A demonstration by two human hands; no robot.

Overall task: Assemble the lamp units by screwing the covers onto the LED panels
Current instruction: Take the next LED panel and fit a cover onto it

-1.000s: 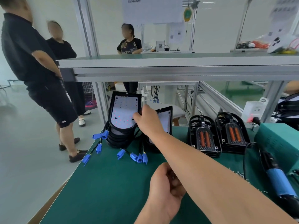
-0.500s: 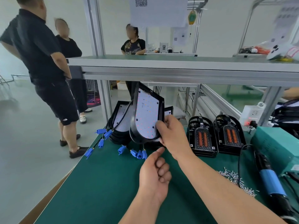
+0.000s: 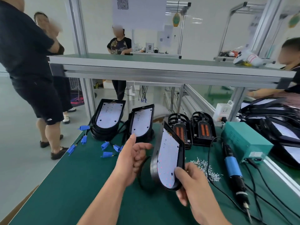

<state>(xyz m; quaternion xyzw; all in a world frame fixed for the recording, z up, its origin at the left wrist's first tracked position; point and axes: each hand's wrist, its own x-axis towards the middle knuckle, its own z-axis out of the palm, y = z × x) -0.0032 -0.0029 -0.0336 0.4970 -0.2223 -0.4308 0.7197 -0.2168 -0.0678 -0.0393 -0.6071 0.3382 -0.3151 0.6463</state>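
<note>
Right grip: your right grip is clamped on the rounded near end of one LED panel, with the thumb on its white face and the fingers behind the black rim.
LED panel: you hold it clear above the tabletop, between your two grips. It is tipped up on edge, its square end points away from you, and its white face is turned toward your left.
Panel shell: the black shell holds a white board speckled with small reddish dots.
Left grip: your left grip is just left of the panel, thumb raised and fingers half curled. A black cable loops beside and below it. You cannot tell whether the fingers pinch that cable.
Panel stacks: beyond your left grip stand two stacks, a far-left stack and a nearer stack. Each top shell has a white board in it and leans toward you.
Blue connectors: the blue connectors are scattered on the tabletop ahead and to the left of your left grip.
Covers: beyond your right grip are two black cover stacks side by side, each with orange strips in its middle.
Screws: the loose screws lie in a heap just right of your right grip.
Screwdriver: the electric screwdriver lies farther right, tip toward you.
Green box: the green box sits beyond the screwdriver.
</note>
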